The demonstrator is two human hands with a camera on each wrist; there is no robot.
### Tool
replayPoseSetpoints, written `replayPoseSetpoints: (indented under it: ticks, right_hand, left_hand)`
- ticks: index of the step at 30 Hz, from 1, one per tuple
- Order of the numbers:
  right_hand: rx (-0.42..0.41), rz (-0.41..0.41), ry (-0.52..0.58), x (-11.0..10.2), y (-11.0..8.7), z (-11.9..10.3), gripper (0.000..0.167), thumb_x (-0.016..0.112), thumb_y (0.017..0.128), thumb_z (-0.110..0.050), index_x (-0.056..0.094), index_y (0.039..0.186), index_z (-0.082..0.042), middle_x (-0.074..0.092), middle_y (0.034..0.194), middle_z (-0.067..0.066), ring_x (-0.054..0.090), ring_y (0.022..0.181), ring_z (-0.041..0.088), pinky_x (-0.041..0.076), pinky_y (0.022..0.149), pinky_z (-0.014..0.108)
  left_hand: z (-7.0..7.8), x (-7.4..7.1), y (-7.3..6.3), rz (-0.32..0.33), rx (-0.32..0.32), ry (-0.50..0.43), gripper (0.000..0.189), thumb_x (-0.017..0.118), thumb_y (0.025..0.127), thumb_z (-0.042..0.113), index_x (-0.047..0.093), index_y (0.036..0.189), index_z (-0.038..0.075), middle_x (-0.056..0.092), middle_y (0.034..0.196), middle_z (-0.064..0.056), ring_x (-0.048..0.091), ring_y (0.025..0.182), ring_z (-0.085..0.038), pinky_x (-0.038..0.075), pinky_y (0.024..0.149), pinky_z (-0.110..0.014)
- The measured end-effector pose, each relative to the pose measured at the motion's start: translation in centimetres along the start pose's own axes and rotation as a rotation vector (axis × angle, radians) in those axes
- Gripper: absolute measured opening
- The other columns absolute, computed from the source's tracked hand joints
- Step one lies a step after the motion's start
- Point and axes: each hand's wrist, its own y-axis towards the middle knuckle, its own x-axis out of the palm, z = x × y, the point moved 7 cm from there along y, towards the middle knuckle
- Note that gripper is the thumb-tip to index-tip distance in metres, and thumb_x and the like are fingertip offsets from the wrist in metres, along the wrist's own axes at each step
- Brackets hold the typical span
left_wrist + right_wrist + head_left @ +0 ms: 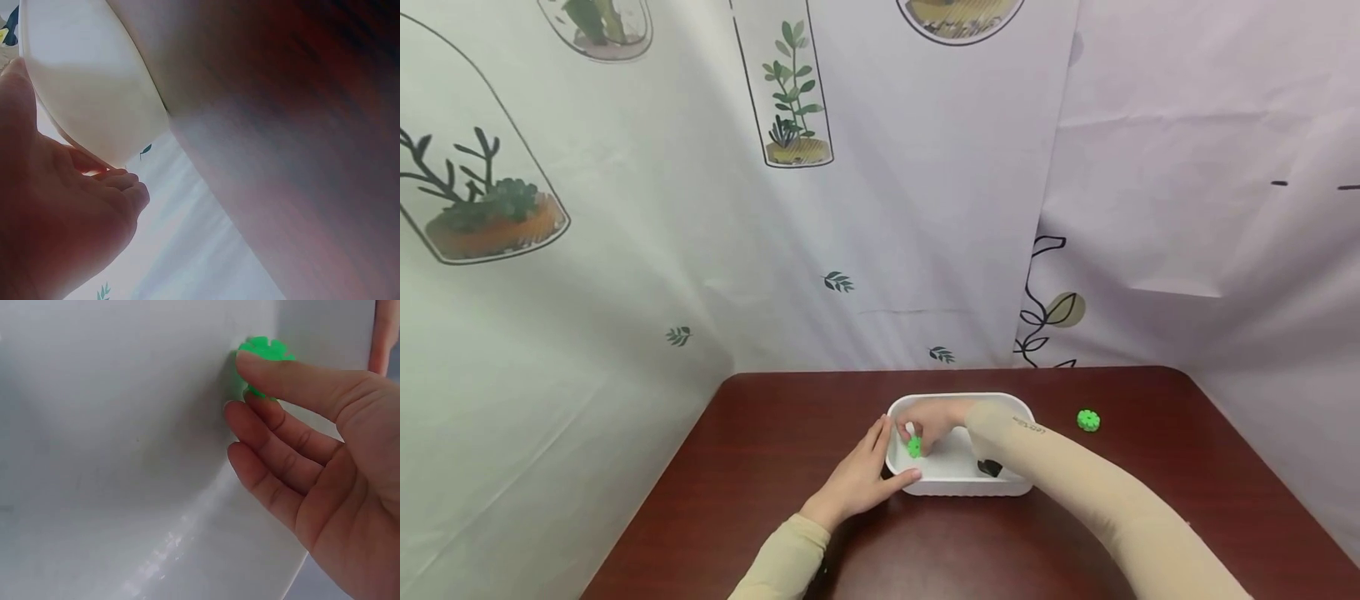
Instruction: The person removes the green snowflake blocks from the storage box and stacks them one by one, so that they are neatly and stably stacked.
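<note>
A white oval-ended plastic tray lies on the table. My left hand holds its near left corner, the thumb on the front rim and the fingers along the left end; the left wrist view shows the tray wall beside that hand. Inside the tray, at its left end, my right hand pinches a bright green notched plastic disc between thumb and fingers. In the right wrist view this disc is close to the tray wall, its lower part covered by the thumb. Whether it touches the tray I cannot tell.
Another green notched piece lies on the dark red table, to the right of the tray. A small dark object shows under the right sleeve. Behind the table hangs a pale cloth with printed plants.
</note>
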Motion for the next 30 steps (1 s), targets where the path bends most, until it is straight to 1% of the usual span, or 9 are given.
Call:
replayPoseSetpoints:
  ticks: [4, 7, 14, 18, 20, 25, 26, 30]
  right_hand:
    - [0.006, 0.016, -0.016, -0.5, -0.5, 0.2, 0.028, 0.084, 0.081, -0.008, 0.062, 0.090, -0.022, 0.061, 0.083, -0.010, 0.055, 0.075, 0.005, 0.046, 0.067, 0.022]
    - [0.016, 0.037, -0.019, -1.2, -1.0, 0.3, 0.026, 0.084, 0.082, -0.010, 0.064, 0.087, -0.025, 0.062, 0.082, -0.013, 0.056, 0.074, 0.004, 0.046, 0.068, 0.022]
    - [-0.010, 0.104, -0.010, -3.2, -2.4, -0.3, 0.018, 0.081, 0.085, -0.009, 0.067, 0.086, -0.022, 0.065, 0.084, -0.013, 0.058, 0.078, 0.005, 0.049, 0.070, 0.023]
    - [-0.010, 0.140, 0.023, -4.6, -3.3, -0.8, 0.015, 0.080, 0.087, -0.011, 0.068, 0.088, -0.020, 0.066, 0.087, -0.012, 0.060, 0.080, 0.007, 0.050, 0.070, 0.025]
    - [-0.023, 0.162, 0.027, -5.3, -3.7, -1.1, 0.014, 0.080, 0.088, -0.012, 0.068, 0.090, -0.019, 0.066, 0.088, -0.011, 0.060, 0.081, 0.007, 0.051, 0.071, 0.026]
    - [-0.054, 0.227, 0.004, -7.4, -4.6, -2.0, 0.012, 0.078, 0.089, -0.012, 0.068, 0.091, -0.019, 0.066, 0.087, -0.012, 0.060, 0.083, 0.006, 0.051, 0.075, 0.028]
    - [-0.058, 0.239, 0.002, -7.8, -4.9, -2.1, 0.012, 0.078, 0.089, -0.013, 0.068, 0.091, -0.019, 0.066, 0.086, -0.012, 0.060, 0.082, 0.006, 0.049, 0.078, 0.028]
    - [-0.086, 0.281, 0.011, -9.4, -5.7, -2.8, 0.012, 0.078, 0.089, -0.013, 0.069, 0.092, -0.019, 0.066, 0.083, -0.012, 0.061, 0.080, 0.005, 0.050, 0.079, 0.028]
  left_hand:
    - [0.1, 0.0, 0.0, -0.004, -0.003, -0.005, 0.107, 0.050, 0.090, 0.076, 0.017, 0.160, 0.002, 0.020, 0.164, -0.021, 0.030, 0.148, -0.033, 0.036, 0.113, -0.048]
    - [0.2, 0.0, 0.0, 0.005, 0.003, -0.006, 0.107, 0.050, 0.090, 0.076, 0.018, 0.160, 0.000, 0.021, 0.164, -0.022, 0.031, 0.147, -0.033, 0.036, 0.112, -0.048]
    - [-0.1, 0.2, 0.0, 0.001, -0.010, 0.006, 0.109, 0.049, 0.090, 0.078, 0.017, 0.160, 0.001, 0.019, 0.165, -0.019, 0.029, 0.148, -0.031, 0.036, 0.113, -0.046]
    - [-0.1, 0.2, 0.0, 0.000, -0.006, 0.006, 0.110, 0.049, 0.090, 0.078, 0.017, 0.160, -0.001, 0.019, 0.165, -0.021, 0.029, 0.148, -0.031, 0.035, 0.114, -0.046]
    - [-0.1, 0.2, 0.0, -0.003, -0.007, 0.004, 0.110, 0.048, 0.089, 0.078, 0.018, 0.159, -0.001, 0.019, 0.164, -0.021, 0.029, 0.148, -0.032, 0.035, 0.114, -0.047]
    - [-0.2, 0.2, 0.0, -0.016, -0.022, -0.007, 0.109, 0.048, 0.090, 0.078, 0.017, 0.160, 0.001, 0.018, 0.165, -0.019, 0.029, 0.148, -0.031, 0.036, 0.113, -0.048]
    - [-0.2, 0.2, -0.1, -0.017, -0.024, -0.010, 0.109, 0.049, 0.090, 0.077, 0.016, 0.160, 0.001, 0.017, 0.165, -0.019, 0.029, 0.148, -0.031, 0.036, 0.113, -0.048]
    - [-0.1, 0.2, 0.0, -0.014, -0.023, -0.014, 0.108, 0.051, 0.091, 0.075, 0.016, 0.160, 0.001, 0.017, 0.166, -0.018, 0.029, 0.148, -0.031, 0.035, 0.113, -0.048]
